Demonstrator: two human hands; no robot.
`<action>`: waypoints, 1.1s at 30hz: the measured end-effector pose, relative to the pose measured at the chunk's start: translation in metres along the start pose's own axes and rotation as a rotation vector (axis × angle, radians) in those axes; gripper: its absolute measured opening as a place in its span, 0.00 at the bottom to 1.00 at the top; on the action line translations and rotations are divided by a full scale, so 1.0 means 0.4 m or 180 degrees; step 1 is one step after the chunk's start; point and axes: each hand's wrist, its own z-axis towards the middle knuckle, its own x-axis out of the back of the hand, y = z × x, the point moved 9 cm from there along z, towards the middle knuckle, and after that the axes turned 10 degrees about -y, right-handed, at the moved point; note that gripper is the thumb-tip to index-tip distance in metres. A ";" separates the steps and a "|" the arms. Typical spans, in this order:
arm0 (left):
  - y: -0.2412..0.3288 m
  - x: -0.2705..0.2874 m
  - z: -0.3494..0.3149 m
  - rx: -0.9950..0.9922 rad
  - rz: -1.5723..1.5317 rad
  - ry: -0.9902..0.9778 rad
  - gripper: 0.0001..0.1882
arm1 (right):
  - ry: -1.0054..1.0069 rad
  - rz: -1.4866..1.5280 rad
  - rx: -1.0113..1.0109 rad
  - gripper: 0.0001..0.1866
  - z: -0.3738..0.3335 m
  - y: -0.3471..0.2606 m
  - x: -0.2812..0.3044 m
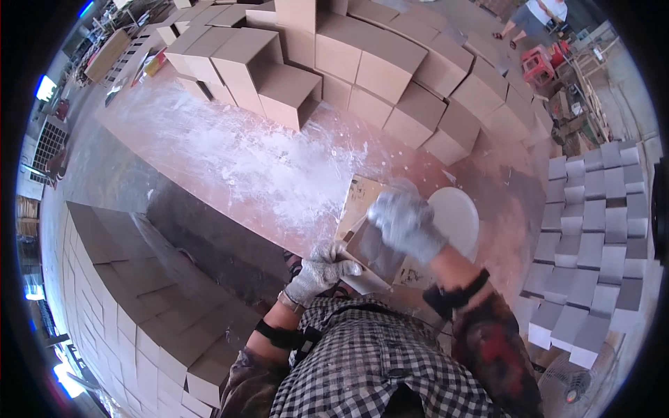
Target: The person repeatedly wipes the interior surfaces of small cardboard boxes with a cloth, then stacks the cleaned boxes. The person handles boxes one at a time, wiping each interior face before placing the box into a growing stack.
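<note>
My left hand, in a whitish work glove, grips the edge of a small open box with a pale side, close to my lap. Just above and to the right of the box is my right hand, gloved as well and blurred by motion. Its fingers look curled in; whatever they hold is hidden or smeared. Under the two hands lies a tan board with dark marks. A round white lid or tub top sits right beside my right hand.
Brown boxes are stacked along the table's far side. The reddish tabletop is smeared with white. More boxes stand in a wall at left and a stack at right. A person and red stools are at far right.
</note>
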 end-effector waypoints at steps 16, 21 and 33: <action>0.033 0.000 -0.023 0.0330 -0.0446 0.0192 0.15 | 0.0091 -0.0032 0.0428 0.08 0.018 -0.136 0.083; -0.017 0.004 -0.005 0.0117 -0.0052 0.0240 0.15 | -0.0304 -0.0046 -0.0396 0.07 0.055 0.025 -0.010; 0.034 0.015 -0.020 -0.0163 0.0530 0.0473 0.12 | 0.0260 -0.0204 -0.0239 0.05 -0.089 -0.076 0.128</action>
